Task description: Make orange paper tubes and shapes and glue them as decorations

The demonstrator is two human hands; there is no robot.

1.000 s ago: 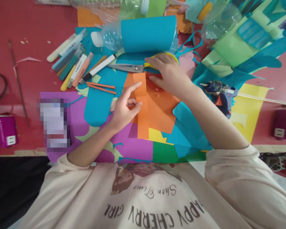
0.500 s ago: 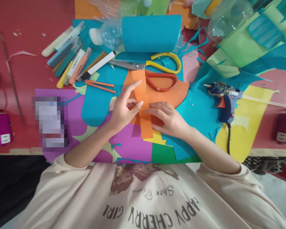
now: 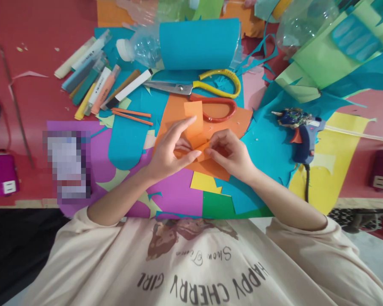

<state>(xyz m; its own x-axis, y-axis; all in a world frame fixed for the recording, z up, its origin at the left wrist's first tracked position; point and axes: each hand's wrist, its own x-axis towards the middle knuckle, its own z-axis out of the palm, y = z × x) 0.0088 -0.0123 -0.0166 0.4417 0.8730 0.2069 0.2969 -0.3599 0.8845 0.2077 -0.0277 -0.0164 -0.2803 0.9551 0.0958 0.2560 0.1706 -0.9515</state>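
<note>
A red table (image 3: 25, 106) is seen on both sides of the grip. Its pale edge (image 3: 28, 203) is seen lower, to the left. Grey floor (image 3: 375, 250) is seen below and right of the grip. Far right, the red is made paler by light.

2 hands (image 3: 232, 155), 1 folded strip (image 3: 198, 130), 1 scissors (image 3: 184, 88), 1 glue gun (image 3: 306, 137), 2 orange slivers (image 3: 132, 112) (nearly parallel).
</note>
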